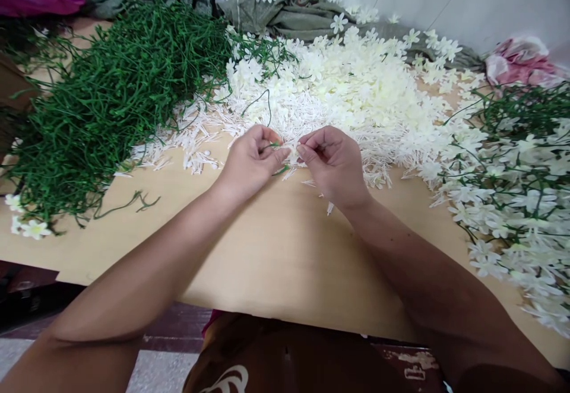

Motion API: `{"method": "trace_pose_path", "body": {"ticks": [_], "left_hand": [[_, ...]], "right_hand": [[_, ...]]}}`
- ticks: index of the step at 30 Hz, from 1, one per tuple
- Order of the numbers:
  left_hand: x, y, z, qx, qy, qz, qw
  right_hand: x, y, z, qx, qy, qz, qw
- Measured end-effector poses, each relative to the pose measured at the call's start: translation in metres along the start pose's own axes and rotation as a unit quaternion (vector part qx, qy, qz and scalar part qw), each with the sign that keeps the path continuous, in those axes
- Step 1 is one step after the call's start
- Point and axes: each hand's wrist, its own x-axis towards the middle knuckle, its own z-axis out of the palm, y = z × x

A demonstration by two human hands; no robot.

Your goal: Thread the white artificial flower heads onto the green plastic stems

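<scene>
My left hand (pixel 255 158) is closed on a green plastic stem (pixel 269 108), whose thin end curves up above the fingers. Close beside it, my right hand (pixel 332 164) pinches something small and white at the thumb and fingertip, likely part of an artificial flower; the fingers hide most of it. Both hands meet over the near edge of a heap of white stick-like pieces (pixel 303 121). Behind them lies a big pile of white artificial flower heads (pixel 356 78).
Green stems (pixel 133 84) are heaped at the left. Assembled white flowers on stems (pixel 525 197) cover the right side. Grey-green sacking (pixel 289 16) lies along the tiled wall. A pink plastic bag (pixel 521 63) sits at the far right. Loose stem pieces (pixel 133 202) lie on the brown tabletop (pixel 267 250).
</scene>
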Motion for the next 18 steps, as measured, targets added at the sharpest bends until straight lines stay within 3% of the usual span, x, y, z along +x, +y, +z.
{"method": "trace_pose_path", "body": {"ticks": [3, 8, 14, 18], "left_hand": [[-0.004, -0.0027, -0.0031, 0.062, 0.037, 0.084, 0.994], [-0.0093, -0.0049, 0.0008, 0.184, 0.018, 0.148, 0.971], [-0.0071, -0.0073, 0.0026, 0.214, 0.024, 0.152, 0.965], [-0.0035, -0.0054, -0.0009, 0.123, 0.001, 0.123, 0.985]], "right_hand": [[-0.0015, -0.0007, 0.0001, -0.033, 0.012, -0.033, 0.999], [-0.0033, -0.0004, 0.0008, -0.101, 0.036, -0.085, 0.991], [-0.0038, -0.0016, 0.0031, -0.071, 0.024, -0.069, 0.995], [-0.0025, -0.0031, 0.0009, -0.04, 0.009, -0.052, 0.998]]}}
